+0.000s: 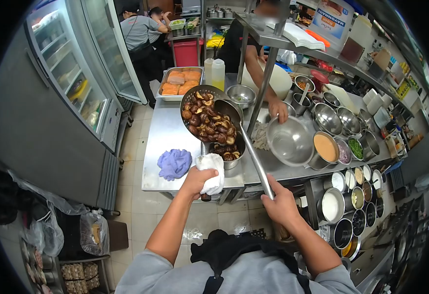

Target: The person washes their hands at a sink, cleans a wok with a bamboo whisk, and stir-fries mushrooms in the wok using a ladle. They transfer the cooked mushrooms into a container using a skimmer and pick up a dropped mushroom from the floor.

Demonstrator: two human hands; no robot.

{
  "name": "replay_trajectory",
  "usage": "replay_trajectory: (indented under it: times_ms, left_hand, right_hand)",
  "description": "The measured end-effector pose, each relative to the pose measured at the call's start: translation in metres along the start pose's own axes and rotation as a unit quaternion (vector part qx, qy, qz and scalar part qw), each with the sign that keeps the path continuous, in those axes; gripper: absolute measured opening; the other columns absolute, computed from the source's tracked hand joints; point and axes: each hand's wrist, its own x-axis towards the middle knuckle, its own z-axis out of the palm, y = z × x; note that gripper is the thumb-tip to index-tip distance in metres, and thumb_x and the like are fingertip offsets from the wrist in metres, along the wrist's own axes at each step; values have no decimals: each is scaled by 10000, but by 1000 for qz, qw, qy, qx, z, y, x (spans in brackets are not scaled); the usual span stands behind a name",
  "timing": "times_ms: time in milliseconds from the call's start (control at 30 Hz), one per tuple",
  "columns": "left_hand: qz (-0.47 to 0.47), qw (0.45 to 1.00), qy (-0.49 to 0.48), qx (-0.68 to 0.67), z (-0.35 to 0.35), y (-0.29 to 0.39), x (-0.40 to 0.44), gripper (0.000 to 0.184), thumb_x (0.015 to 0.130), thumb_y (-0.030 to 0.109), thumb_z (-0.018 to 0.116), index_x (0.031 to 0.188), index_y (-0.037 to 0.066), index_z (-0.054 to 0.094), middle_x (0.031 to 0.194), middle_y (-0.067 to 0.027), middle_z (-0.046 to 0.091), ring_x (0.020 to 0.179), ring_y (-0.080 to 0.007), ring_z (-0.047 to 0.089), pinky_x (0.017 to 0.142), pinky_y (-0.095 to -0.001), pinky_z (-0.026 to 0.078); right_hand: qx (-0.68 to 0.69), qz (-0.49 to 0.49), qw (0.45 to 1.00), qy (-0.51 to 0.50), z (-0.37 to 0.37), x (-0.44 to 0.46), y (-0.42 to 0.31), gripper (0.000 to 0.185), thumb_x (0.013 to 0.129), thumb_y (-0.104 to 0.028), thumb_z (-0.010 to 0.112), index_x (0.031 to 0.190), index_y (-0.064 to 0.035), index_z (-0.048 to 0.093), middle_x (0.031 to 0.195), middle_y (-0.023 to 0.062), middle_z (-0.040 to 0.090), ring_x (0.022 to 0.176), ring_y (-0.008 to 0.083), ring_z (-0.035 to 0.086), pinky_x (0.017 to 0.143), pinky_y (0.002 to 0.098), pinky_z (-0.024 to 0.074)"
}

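My left hand point(199, 181) is wrapped round a white cloth point(211, 166) at the handle of a perforated strainer point(187, 128). Brown cooked mushrooms point(209, 117) fill the strainer, which is tilted over a metal pot point(233, 162) with more mushrooms inside. My right hand point(279, 202) grips the long metal handle of a ladle point(255, 152), whose bowl is up against the mushrooms at the strainer's right side. A crumpled purple cloth point(174, 164) lies on the steel table left of the pot.
A tray of orange fish fillets point(180, 83) and squeeze bottles point(218, 74) stand behind. Across the table, a co-worker's hand point(278, 109) touches a large steel bowl point(290, 141). Sauce containers point(326, 147) line the right. A metal post point(263, 90) rises beyond the ladle.
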Motion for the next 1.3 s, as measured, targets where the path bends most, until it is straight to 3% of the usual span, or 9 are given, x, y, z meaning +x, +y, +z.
replay_trajectory:
  times_ms: [133, 200, 533, 633, 700, 967, 1033, 1300]
  left_hand:
    - [9, 1000, -5, 15, 3, 1, 3, 334, 745, 107, 668, 1055, 12, 584, 843, -62, 626, 686, -152, 616, 574, -306, 503]
    - [3, 1000, -2, 26, 0, 2, 4, 335, 746, 102, 665, 1058, 13, 583, 844, -63, 626, 686, -155, 617, 575, -307, 505]
    - [18, 1000, 17, 12, -12, 0, -3, 309, 733, 92, 680, 1018, -10, 613, 843, -69, 638, 697, -159, 618, 592, -307, 497]
    - [5, 1000, 15, 8, -12, 6, -12, 312, 735, 89, 678, 1023, -10, 611, 838, -66, 636, 695, -159, 616, 597, -308, 499]
    - [11, 1000, 8, 3, -18, 2, -12, 313, 736, 87, 676, 1026, -8, 609, 841, -66, 636, 695, -158, 615, 598, -309, 500]
    - [7, 1000, -10, -1, -21, 4, -19, 311, 744, 91, 670, 1035, 1, 605, 868, -72, 638, 702, -156, 615, 590, -312, 504]
    - [20, 1000, -21, 6, -18, 4, -18, 315, 744, 93, 675, 1036, -2, 605, 851, -71, 640, 684, -156, 614, 583, -310, 503]
    - [-1, 999, 2, 42, -4, 1, -1, 352, 744, 105, 672, 1067, -2, 581, 866, -64, 628, 710, -159, 616, 606, -305, 509]
  right_hand:
    - [-5, -10, 1000, -1, -4, -13, 3, 624, 778, -125, 618, 1364, -47, 420, 932, 208, 651, 596, 211, 552, 663, 312, 482]
    - [14, 15, 1000, -22, -10, -20, -3, 609, 792, -154, 595, 1365, -64, 407, 968, 277, 628, 922, 411, 615, 819, 408, 484]
    - [-2, 85, 995, -45, -34, -50, -5, 611, 777, -141, 617, 1356, -87, 430, 918, 263, 638, 775, 335, 658, 753, 372, 501]
    - [4, 46, 999, -28, -33, -39, -4, 601, 776, -135, 614, 1348, -77, 438, 886, 258, 637, 777, 367, 647, 749, 397, 498]
    - [2, -101, 994, 50, -22, -20, 10, 591, 776, -131, 609, 1340, -67, 445, 866, 259, 635, 772, 404, 625, 742, 419, 494]
    - [-93, -78, 991, 62, 2, 42, 7, 545, 786, -120, 597, 1311, -62, 462, 913, 267, 629, 879, 428, 599, 821, 457, 469]
    - [-55, -143, 986, 70, 10, 33, 18, 556, 790, -128, 597, 1321, -51, 451, 960, 280, 621, 916, 429, 594, 840, 445, 469]
    - [38, -9, 999, -10, 0, -5, 1, 568, 797, -126, 590, 1336, -37, 432, 1044, 291, 601, 1009, 422, 573, 865, 419, 467]
